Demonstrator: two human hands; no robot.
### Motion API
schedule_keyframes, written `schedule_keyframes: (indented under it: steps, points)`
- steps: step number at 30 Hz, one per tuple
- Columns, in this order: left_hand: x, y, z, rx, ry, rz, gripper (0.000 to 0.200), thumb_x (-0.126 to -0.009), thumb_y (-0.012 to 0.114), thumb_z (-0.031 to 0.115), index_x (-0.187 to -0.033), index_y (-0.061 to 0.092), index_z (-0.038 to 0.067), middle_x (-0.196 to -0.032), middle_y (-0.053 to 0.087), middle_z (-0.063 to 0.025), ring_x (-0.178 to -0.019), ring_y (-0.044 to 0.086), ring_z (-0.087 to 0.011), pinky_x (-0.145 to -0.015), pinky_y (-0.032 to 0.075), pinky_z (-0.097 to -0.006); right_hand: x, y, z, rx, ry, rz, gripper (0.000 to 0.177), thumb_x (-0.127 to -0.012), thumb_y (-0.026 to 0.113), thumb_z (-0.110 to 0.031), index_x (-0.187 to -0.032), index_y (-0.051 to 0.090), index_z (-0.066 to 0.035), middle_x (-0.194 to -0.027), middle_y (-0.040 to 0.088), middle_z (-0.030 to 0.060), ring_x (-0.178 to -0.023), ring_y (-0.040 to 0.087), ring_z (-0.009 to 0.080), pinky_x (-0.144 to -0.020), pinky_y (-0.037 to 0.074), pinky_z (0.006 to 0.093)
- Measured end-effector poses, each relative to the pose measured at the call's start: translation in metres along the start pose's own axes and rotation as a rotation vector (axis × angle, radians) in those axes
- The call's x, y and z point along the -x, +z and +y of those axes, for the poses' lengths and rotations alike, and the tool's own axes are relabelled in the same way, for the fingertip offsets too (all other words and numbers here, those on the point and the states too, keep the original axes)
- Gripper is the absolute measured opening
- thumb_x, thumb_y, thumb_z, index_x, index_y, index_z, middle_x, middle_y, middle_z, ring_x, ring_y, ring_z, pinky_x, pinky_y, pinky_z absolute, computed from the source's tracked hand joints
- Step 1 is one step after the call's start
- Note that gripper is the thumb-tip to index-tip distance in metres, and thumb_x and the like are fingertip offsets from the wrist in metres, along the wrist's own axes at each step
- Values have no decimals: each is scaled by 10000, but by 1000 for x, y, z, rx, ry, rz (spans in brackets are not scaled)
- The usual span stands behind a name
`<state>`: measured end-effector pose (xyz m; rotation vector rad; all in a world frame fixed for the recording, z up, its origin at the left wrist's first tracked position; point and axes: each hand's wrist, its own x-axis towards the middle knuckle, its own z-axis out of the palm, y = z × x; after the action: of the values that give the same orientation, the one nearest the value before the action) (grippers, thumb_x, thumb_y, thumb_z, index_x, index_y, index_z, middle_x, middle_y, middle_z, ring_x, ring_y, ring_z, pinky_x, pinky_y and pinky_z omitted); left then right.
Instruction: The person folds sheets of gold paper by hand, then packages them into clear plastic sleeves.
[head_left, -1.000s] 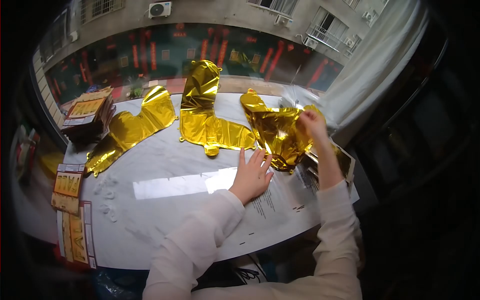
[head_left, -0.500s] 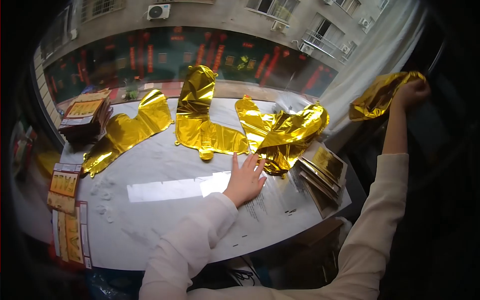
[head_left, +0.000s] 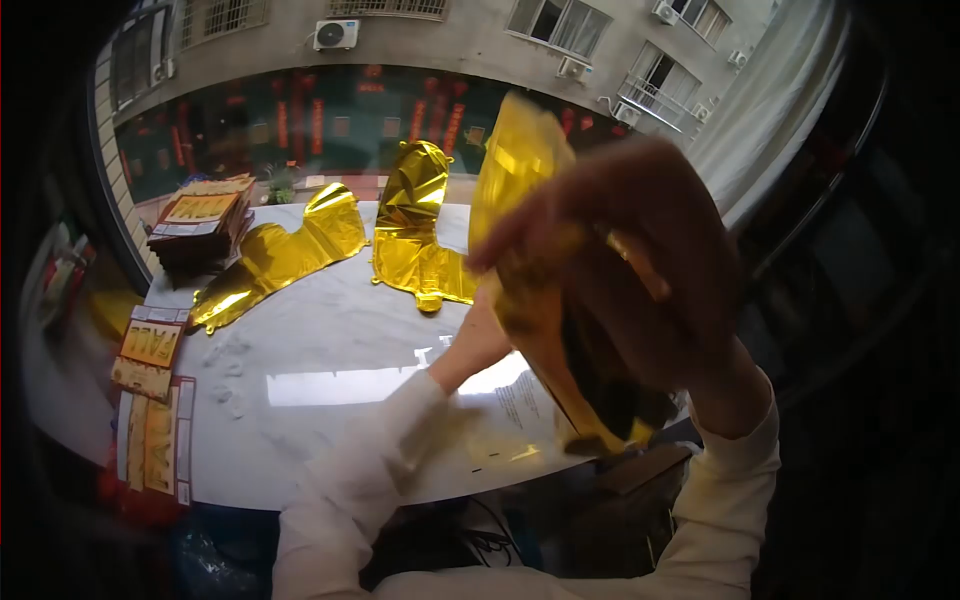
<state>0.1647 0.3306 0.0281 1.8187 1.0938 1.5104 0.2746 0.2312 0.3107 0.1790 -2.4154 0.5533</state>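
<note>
My right hand [head_left: 640,250] is raised close to the camera, its fingers curled round a gold foil balloon [head_left: 520,160] that hangs down blurred over the table's right part. Behind that foil, my left hand [head_left: 480,335] lies low over the white table [head_left: 330,430]; its fingers are hidden. Just beyond it, an L-shaped gold foil balloon [head_left: 410,240] rests flat. Farther left, a bent gold foil balloon [head_left: 290,250] lies on the tabletop.
A stack of printed packets [head_left: 200,220] stands at the back left. Two more packets [head_left: 155,430] lie at the left edge. A window with a pale curtain [head_left: 770,110] is behind the table. Dark cables [head_left: 490,540] show below.
My right hand has swung from the far right to in front of the camera, bringing the foil over the table. My left hand's fingers have become hidden. The view has shifted slightly.
</note>
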Motion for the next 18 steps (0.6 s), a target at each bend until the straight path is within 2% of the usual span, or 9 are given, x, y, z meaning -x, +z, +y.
schedule_keyframes:
  steps: [1,3,7,9,11,14,16,17,18]
  points:
    - [-2,-23,2,277,-188,-202,785,-841,833,332,-1484,463,75,-1475,506,-235,-1303,591,-324,-1042,520,-439,5,-1,-8,-52,19,-66,89,-1070,522,-38,-1147,482,-18,-997,713,230,-949,737,286,-941,564,401]
    - [27,-53,-16,703,-519,-162,1068,-849,824,220,-1688,166,175,-1596,415,-216,-1379,544,-286,-1076,499,-435,16,8,-16,-145,19,-36,121,-1091,539,-144,-1057,465,-54,-944,741,231,-874,739,284,-937,556,429]
    - [69,-105,45,511,-445,-540,1147,-774,862,193,-1695,179,181,-1706,295,-94,-1587,241,-289,-1255,248,-517,38,4,-1,-496,214,103,258,-1078,588,-267,-1009,415,-88,-995,740,247,-833,718,307,-904,569,455]
    - [81,-105,60,635,-440,-691,1205,-716,903,116,-1692,199,172,-1741,227,-44,-1615,172,-210,-1283,170,-483,30,-6,20,-680,-2,83,167,-1097,487,-126,-1201,459,1,-1227,667,282,-1152,696,335,-957,595,477]
    - [87,-99,75,653,-364,-817,1238,-708,911,116,-1700,174,188,-1762,157,-23,-1623,133,-211,-1287,153,-477,20,-8,10,-632,187,338,231,-1086,566,-268,-1100,455,-66,-1206,654,304,-950,724,340,-853,629,469]
    - [93,-67,94,642,-377,-729,1259,-794,870,100,-1705,8,204,-1772,60,-78,-1627,104,-253,-1276,196,-482,26,-49,49,-939,163,355,214,-1085,566,-252,-1133,529,-47,-1301,619,297,-1157,683,341,-911,627,508]
    - [100,-50,90,838,-497,-557,1288,-886,830,81,-1673,-180,217,-1759,-47,-190,-1629,65,-318,-1250,278,-451,22,-59,54,-724,422,1105,269,-1083,580,-245,-1228,602,-19,-1394,593,254,-1301,615,303,-950,615,514]
    - [104,-35,66,1031,-414,-435,1273,-904,826,102,-1673,-181,223,-1753,-40,-216,-1624,77,-338,-1235,305,-464,27,-60,50,-722,423,1107,269,-1083,580,-245,-1228,602,-19,-1394,593,254,-1301,615,303,-950,615,514]
    - [101,-36,68,1083,-427,-350,1264,-914,826,163,-1672,-184,227,-1750,-9,-219,-1619,108,-348,-1221,329,-480,35,-60,44,-885,269,871,304,-1097,532,-238,-1296,583,-13,-1416,588,232,-1255,644,314,-982,601,479]
